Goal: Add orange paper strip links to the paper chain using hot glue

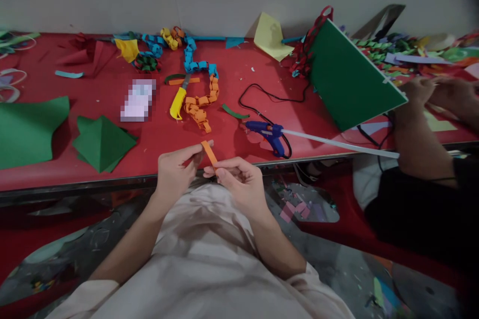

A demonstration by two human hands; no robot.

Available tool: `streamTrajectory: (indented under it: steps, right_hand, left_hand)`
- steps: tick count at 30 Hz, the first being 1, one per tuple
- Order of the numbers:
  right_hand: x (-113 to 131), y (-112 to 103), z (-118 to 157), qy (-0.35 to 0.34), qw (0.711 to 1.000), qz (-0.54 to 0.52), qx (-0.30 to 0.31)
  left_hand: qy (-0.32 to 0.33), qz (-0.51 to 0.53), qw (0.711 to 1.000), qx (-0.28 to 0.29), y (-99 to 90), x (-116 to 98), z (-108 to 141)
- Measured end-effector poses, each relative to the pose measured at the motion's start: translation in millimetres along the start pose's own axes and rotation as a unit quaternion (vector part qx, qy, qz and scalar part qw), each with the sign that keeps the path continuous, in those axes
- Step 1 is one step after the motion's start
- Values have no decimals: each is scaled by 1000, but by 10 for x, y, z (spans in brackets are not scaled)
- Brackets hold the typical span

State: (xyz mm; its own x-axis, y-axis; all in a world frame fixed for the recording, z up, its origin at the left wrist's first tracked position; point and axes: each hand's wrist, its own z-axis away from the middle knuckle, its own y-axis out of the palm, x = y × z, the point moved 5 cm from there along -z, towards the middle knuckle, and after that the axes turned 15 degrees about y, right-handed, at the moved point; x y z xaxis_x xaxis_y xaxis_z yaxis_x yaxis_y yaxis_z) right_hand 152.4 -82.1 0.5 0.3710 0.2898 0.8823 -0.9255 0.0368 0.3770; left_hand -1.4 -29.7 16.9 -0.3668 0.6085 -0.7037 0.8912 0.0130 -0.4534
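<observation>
An orange paper strip [209, 155] slants between my hands in front of the table's near edge. My right hand [241, 179] pinches its lower end between thumb and fingers. My left hand [179, 167] has its fingers bent together at the strip's upper end. Beyond them on the red table [149, 144] lies a paper chain, with an orange part [200, 104] nearest me and a blue part [190, 57] behind. A yellow-handled cutter [178, 102] rests left of the chain, its blade on an orange strip [190, 81]. The blue glue gun [266, 132] lies to the right, a long glue stick in its back.
Green folded papers [103, 143] and a blurred-out rectangle [139, 100] are on the left. A green board [352, 77] leans at the right, beside another person's hands [421, 90]. A black cord [269, 90] curls behind the glue gun; paper scraps [295, 209] litter the floor.
</observation>
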Motion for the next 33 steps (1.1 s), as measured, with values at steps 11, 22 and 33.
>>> streamTrajectory:
  steps: [11, 22, 33]
  right_hand:
    - [-156, 10, -136, 25, 999, 28, -12]
    - [41, -97, -340, -30, 996, 76, -44]
    - [198, 128, -53, -227, 914, 331, -59]
  left_hand:
    - [-154, 250, 955, -44, 122, 66, 52]
    - [-21, 198, 979, -32, 102, -43, 51]
    - [88, -52, 994, -35, 64, 1, 95]
